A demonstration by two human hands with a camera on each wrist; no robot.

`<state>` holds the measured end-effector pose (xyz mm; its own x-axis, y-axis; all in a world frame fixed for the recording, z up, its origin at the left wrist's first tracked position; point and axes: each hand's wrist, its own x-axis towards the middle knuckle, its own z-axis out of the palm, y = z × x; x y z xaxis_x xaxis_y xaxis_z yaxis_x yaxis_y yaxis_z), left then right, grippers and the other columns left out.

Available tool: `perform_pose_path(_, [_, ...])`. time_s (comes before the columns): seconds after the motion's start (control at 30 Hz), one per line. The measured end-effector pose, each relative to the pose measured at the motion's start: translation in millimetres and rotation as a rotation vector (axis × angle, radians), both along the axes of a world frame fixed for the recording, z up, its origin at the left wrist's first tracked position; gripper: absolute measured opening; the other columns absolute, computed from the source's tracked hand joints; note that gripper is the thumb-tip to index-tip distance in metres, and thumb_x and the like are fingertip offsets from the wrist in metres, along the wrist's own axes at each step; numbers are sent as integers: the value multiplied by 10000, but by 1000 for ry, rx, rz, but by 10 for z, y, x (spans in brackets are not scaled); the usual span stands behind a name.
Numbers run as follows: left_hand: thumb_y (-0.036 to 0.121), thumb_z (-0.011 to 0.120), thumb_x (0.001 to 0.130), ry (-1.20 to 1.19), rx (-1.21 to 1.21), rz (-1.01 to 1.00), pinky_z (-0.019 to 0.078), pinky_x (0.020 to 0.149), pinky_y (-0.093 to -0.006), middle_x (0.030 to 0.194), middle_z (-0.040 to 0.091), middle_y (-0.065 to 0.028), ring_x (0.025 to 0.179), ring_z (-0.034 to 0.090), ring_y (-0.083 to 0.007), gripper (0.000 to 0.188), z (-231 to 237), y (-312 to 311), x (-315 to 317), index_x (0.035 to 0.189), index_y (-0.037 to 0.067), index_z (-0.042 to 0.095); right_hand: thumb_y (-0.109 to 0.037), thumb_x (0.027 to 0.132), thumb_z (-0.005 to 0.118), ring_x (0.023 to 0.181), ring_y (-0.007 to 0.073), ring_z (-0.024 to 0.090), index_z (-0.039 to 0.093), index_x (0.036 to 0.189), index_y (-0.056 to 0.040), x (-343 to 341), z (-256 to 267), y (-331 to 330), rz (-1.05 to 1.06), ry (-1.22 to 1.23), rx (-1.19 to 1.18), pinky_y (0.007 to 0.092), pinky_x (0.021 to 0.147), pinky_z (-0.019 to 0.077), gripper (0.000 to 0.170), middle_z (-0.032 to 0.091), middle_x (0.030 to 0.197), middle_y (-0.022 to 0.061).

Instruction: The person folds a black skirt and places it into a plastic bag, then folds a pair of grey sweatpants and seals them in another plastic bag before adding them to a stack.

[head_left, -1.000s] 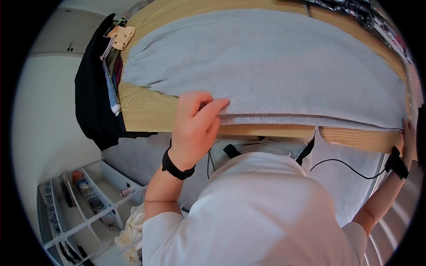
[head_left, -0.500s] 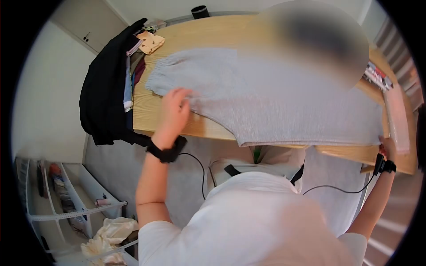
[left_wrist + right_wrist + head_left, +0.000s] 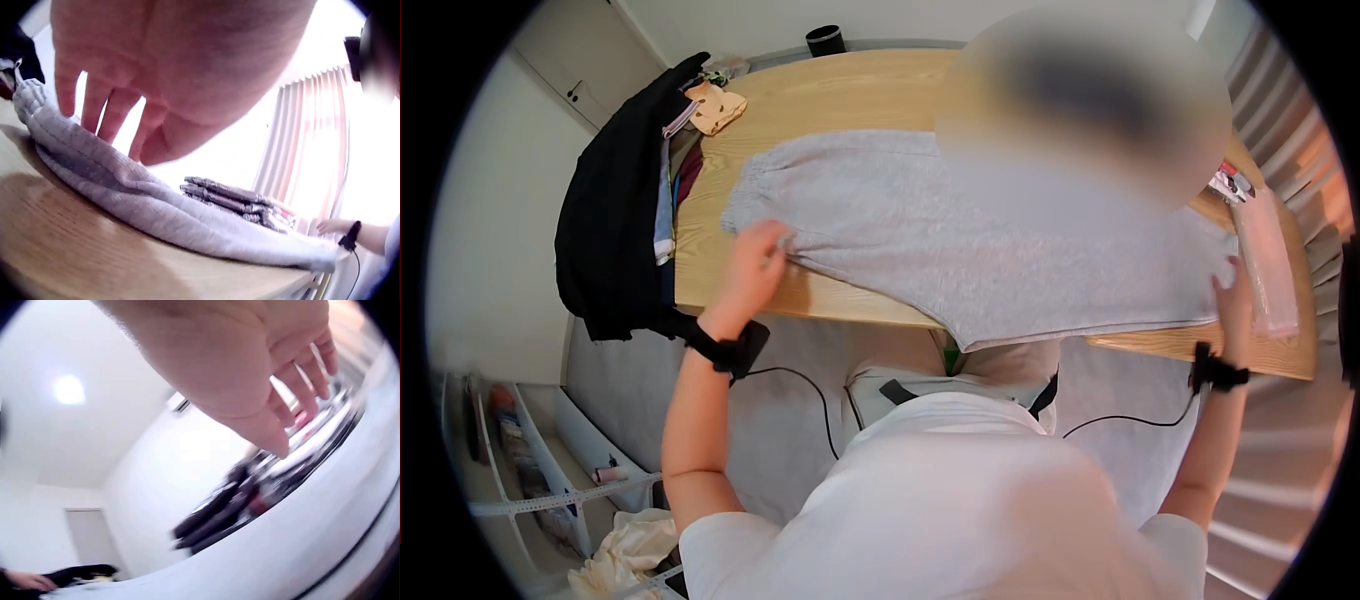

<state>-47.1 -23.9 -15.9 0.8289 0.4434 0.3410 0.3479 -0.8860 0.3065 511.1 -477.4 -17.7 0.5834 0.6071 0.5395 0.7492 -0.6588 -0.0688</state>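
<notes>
Grey sweatpants (image 3: 880,220), folded lengthwise, lie flat across the wooden table with the gathered ankle cuff (image 3: 745,200) to the left. My left hand (image 3: 750,265) is at the near edge of the leg by the cuff. In the left wrist view its spread fingers (image 3: 94,109) point down at the fabric's upper edge. At the far right end of the pants is my right hand (image 3: 1235,300), its fingers apart and reaching over the end of the cloth. The right wrist view shows that palm with nothing in it, above the pale fabric (image 3: 262,550).
A black garment (image 3: 615,210) drapes over a clothes pile at the table's left end. Stacked packaged items (image 3: 219,512) lie behind the pants, partly under a blur in the head view. A clear plastic packet (image 3: 1268,260) lies at right. Cables hang from both wrists.
The crotch and near edge of the pants have come into the open, spread toward me. My left hand has moved left along the leg; my right hand has lifted its fingers from the end.
</notes>
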Motion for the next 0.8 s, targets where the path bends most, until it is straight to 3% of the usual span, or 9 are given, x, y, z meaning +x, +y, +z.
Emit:
perform_pose_path(0.07, [141,577,832,-150,-4,352,419,913,-431,1169,556,-241,1131,490,-400,355,64,250,-60,1161,11,549,-83,777,653,1106,357,529,547,1126,-10,-1438,412,741,229,532,59,386,956,405,372,581,1144,195])
perform_pose_path(0.13, [205,568,853,-118,68,518,422,899,-430,1152,556,-254,1095,508,-399,369,62,528,-121,1151,-11,547,-73,734,675,1166,329,498,571,1123,-36,-2022,281,1052,825,391,-82,440,992,374,404,560,1199,171])
perform_pose_path(0.17, [269,560,874,-91,139,669,424,884,-429,1134,557,-266,1058,527,-398,404,36,732,-143,1141,-33,544,-86,730,684,1184,319,485,583,1117,-45,-2319,280,1212,880,426,-105,447,1003,362,402,555,1213,161])
perform_pose_path(0.27, [406,558,873,-88,-780,698,452,809,-390,1033,603,-153,921,569,-275,529,26,1065,-173,1195,-11,510,-105,741,682,1209,307,470,606,1110,-71,-2745,75,1500,961,452,-137,461,1022,340,378,552,1234,136])
perform_pose_path(0.37, [391,585,863,-193,-884,830,468,739,-372,1014,606,-84,907,562,-191,512,277,698,77,1243,61,491,-111,774,654,1218,301,468,620,1114,-104,-2749,-170,1627,954,452,-121,469,1033,325,341,566,1233,106])
perform_pose_path(0.47, [359,598,863,-186,-872,670,471,688,-360,994,603,-57,882,554,-153,485,173,814,65,1270,127,473,-109,809,620,1219,295,473,629,1118,-126,-2735,-210,1615,922,519,-83,471,1044,314,310,585,1217,86])
perform_pose_path(0.53, [348,615,856,-149,-932,650,454,752,-348,1073,579,-63,939,530,-166,458,121,923,41,1196,60,511,-108,825,604,1219,295,475,634,1118,-130,-2719,-184,1593,913,574,-66,470,1049,308,295,594,1208,82])
perform_pose_path(0.6, [296,604,877,-296,-643,593,429,800,-293,1045,593,-66,932,533,-155,398,49,1074,35,1135,4,523,-114,835,598,1224,294,472,644,1103,-122,-2692,-145,1589,923,653,-65,468,1058,300,273,602,1195,80])
perform_pose_path(0.8, [248,587,894,-376,-757,347,427,749,-254,942,626,-55,858,551,-129,340,149,1374,28,1080,-37,577,-125,835,598,1222,292,476,656,1087,-124,-2717,-118,1591,908,652,-71,464,1057,305,258,609,1185,77])
